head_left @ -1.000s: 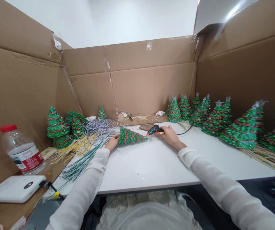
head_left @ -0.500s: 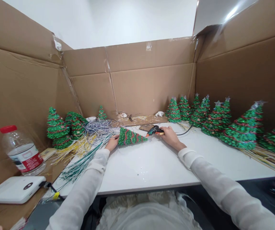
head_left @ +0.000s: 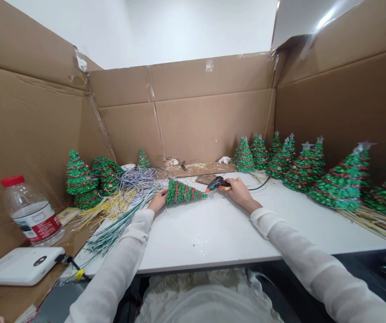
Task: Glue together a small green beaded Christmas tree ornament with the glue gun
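A green beaded wire Christmas tree (head_left: 182, 193) with red bead garlands lies on its side above the white table (head_left: 209, 237), its tip pointing right. My left hand (head_left: 157, 200) grips it at the wide base end. My right hand (head_left: 242, 194) is closed around the handle of a hot glue gun (head_left: 217, 183) with a black and orange body. The gun's nozzle sits just beyond the tree's tip, almost touching it. A black cord (head_left: 260, 186) runs from the gun toward the back right.
Several finished beaded trees (head_left: 339, 186) stand along the right side, and more (head_left: 80, 177) stand at the left among loose wire bundles (head_left: 135, 179). A plastic water bottle (head_left: 31, 213) and a white power bank (head_left: 19, 266) sit at the left. Cardboard walls surround the table.
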`<action>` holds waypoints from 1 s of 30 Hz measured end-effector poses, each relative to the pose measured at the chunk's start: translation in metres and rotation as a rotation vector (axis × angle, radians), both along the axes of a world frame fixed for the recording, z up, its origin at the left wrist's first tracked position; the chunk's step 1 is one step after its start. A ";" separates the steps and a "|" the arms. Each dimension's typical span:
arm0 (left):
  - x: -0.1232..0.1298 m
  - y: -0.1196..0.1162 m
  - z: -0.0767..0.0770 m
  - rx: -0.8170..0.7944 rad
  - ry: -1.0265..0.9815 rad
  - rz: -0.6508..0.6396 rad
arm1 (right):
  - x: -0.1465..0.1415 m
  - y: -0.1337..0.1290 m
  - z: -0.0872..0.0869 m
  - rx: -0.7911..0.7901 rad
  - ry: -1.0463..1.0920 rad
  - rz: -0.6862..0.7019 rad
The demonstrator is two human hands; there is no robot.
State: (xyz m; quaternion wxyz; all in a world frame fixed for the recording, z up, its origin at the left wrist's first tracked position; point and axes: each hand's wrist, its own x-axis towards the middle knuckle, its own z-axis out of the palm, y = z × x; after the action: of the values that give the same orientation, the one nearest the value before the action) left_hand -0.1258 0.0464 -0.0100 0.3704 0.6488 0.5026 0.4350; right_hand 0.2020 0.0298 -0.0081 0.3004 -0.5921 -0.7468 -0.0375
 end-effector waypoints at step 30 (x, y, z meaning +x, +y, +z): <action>0.004 -0.007 0.006 0.021 0.026 -0.024 | 0.032 -0.001 0.008 -0.171 -0.041 -0.515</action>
State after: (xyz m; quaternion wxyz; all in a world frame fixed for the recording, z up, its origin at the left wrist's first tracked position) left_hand -0.1215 0.0394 -0.0037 0.3621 0.6642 0.4951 0.4274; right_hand 0.2337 0.0288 0.0000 0.2146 -0.7849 -0.5780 -0.0618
